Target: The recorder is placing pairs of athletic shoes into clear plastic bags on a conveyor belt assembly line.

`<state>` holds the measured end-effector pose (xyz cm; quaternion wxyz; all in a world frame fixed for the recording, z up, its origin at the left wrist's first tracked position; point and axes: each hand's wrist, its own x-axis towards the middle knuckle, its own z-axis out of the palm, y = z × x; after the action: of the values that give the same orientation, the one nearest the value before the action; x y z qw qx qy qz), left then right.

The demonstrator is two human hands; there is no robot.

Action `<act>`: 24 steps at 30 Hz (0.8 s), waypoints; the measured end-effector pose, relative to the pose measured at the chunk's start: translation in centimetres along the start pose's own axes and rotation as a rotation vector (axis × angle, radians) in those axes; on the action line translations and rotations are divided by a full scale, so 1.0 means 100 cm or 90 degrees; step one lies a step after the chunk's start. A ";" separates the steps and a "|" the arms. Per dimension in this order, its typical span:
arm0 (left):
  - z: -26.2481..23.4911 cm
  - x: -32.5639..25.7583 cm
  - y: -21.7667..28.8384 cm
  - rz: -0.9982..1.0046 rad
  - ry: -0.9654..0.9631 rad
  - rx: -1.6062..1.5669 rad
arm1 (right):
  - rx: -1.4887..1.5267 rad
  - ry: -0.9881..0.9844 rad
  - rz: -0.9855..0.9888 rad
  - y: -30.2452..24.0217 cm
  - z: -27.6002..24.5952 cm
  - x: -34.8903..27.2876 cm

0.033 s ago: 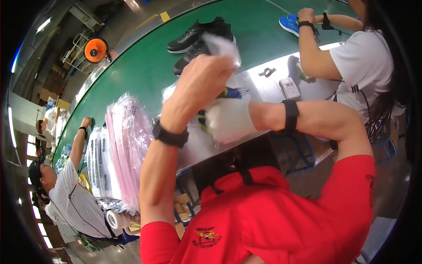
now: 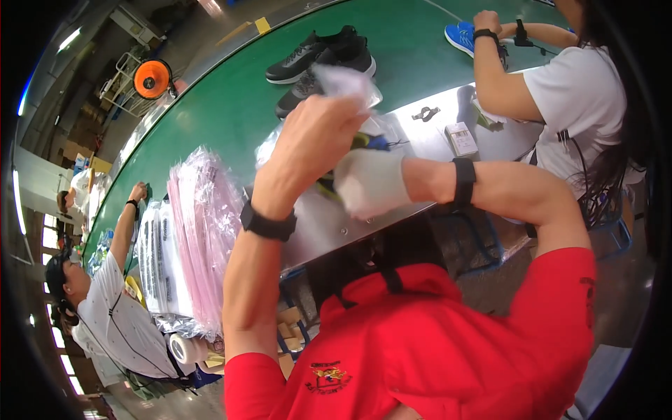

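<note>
My bare left hand [image 2: 311,140] is closed, its fingertips pinching a translucent plastic bag [image 2: 346,82] whose top blurs above the knuckles. Lower and to the right is my right hand [image 2: 371,185], in a white glove, curled and smeared by motion. Between the two hands shows part of a dark blue and yellow-green item [image 2: 373,143], perhaps a shoe; most of it is hidden. What the gloved fingers grip cannot be made out. Just beyond my left hand, grey-black sneakers [image 2: 297,64] stand on the green table [image 2: 231,98].
Stacks of pink and white plastic bags [image 2: 203,238] lie to my left. A small white box [image 2: 461,139] and a black strap-like piece [image 2: 425,113] rest on the metal plate at right. Co-workers sit on both sides; the right one handles a blue sneaker [image 2: 460,38].
My left hand has shifted slightly down and left with the plastic. The gloved right hand has moved a little to the right.
</note>
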<state>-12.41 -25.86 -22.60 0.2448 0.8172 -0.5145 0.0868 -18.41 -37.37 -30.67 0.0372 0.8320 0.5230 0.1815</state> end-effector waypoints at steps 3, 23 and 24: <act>0.013 -0.036 -0.004 -0.103 -0.004 -0.044 | 0.047 -0.123 0.123 0.021 0.005 -0.013; 0.014 -0.002 0.033 0.070 -0.074 -0.098 | 0.612 0.205 0.105 -0.002 0.018 0.012; 0.010 -0.012 0.035 0.072 -0.074 -0.094 | 0.830 0.337 0.162 0.002 0.024 0.009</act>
<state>-16.14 -26.61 -22.88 0.2687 0.7703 -0.5781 0.0148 -17.07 -36.33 -32.61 -0.6172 0.6676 0.4153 0.0309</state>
